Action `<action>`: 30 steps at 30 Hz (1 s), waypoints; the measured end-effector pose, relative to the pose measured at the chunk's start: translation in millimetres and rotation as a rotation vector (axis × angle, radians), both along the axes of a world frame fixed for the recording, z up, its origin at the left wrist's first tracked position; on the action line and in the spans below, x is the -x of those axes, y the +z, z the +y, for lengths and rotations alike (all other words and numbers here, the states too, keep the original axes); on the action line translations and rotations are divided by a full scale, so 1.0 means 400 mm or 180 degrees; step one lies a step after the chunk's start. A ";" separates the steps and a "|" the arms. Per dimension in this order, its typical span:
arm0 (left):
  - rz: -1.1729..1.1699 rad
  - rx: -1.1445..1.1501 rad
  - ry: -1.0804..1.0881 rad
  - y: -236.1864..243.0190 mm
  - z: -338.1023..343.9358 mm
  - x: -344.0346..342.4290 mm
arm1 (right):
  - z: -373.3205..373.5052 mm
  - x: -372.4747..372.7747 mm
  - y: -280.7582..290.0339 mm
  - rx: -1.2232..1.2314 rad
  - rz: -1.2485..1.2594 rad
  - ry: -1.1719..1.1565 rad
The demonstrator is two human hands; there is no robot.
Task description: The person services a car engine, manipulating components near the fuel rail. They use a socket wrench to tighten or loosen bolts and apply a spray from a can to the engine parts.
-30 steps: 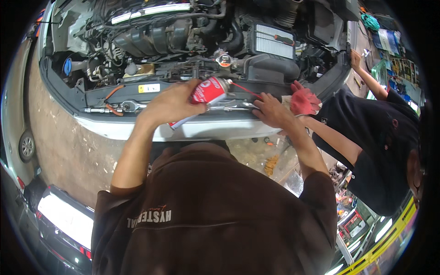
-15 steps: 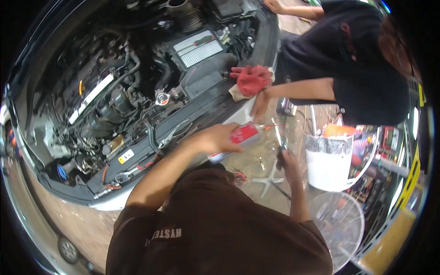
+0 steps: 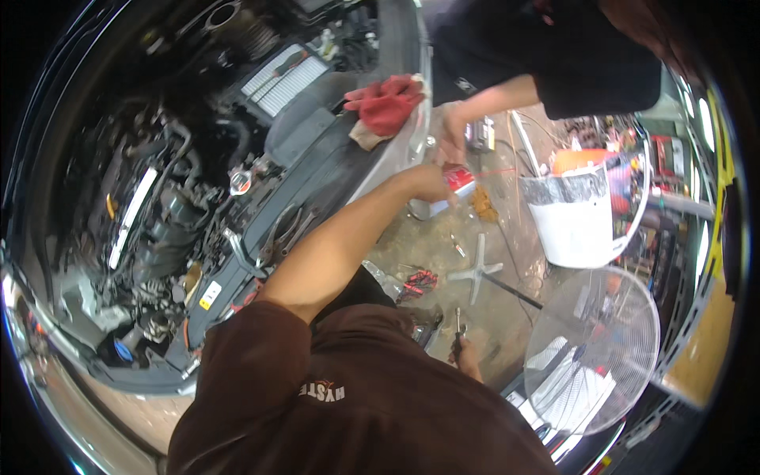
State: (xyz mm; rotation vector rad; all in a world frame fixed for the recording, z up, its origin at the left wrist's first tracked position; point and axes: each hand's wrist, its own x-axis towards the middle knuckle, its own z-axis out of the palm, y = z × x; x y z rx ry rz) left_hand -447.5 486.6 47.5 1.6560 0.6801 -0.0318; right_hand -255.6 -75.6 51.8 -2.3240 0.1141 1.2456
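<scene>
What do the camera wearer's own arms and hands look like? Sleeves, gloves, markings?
Left hand and right hand look ungloved. Left forearm bare, no wristwear visible. Left sleeve short, dark brown, plain, matching the shirt.

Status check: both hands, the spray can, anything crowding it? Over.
Left hand closed on red-and-white spray can. Right hand gripping dark-handled tool, lower down. Co-worker's hand close by the can; contact unclear.

A big round fan (image 3: 592, 348) stands on the brown floor (image 3: 505, 328). Near the fan is a white bucket (image 3: 566, 228). A yellow bar (image 3: 723, 146) is right of the fan.
</scene>
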 end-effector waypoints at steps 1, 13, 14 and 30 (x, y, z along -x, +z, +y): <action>0.0041 -0.0109 -0.0237 0.020 0.005 -0.004 | -0.010 0.017 -0.001 0.0059 0.0064 0.0082; -0.0647 -0.1494 0.2042 0.056 -0.079 0.020 | 0.317 0.026 0.077 -0.0516 0.0650 0.1340; -0.0836 -0.1722 0.2424 0.078 -0.100 0.062 | 0.369 0.067 0.131 -0.0513 0.0652 0.1417; 0.3555 -0.0609 0.3469 0.099 -0.827 1.113 | 0.912 0.686 0.267 -0.0994 0.1298 0.4251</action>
